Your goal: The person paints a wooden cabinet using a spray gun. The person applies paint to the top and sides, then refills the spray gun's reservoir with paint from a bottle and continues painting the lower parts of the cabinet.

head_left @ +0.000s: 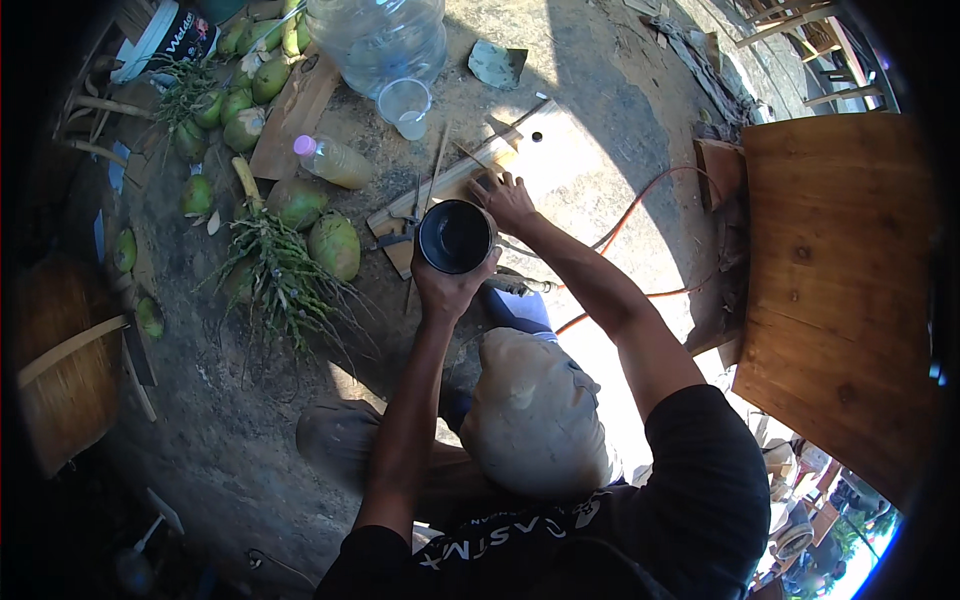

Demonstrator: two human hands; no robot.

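Observation:
My left hand [448, 290] is closed around a round black cup [455, 238], with its wide mouth facing up toward me. The inside of the cup looks dark, and I cannot tell what it contains. To the right of the cup, my right hand [508, 203] reaches over a pale wooden board [570, 165] with fingers apart; nothing shows in its grasp. Whether its fingertips touch the board is unclear. A small round black piece [537, 137] rests on the board's sunlit part. Beside the cup, a dark metal tool [397, 238] lies across the board's left end.
A pink-capped bottle [335, 162], a clear plastic cup [405, 108] and a big transparent jug [380, 45] stand or lie ahead. Green coconuts [335, 245] and stalks [290, 285] cover the left. An orange hose [640, 205] curves at right, near a large wooden panel [835, 280].

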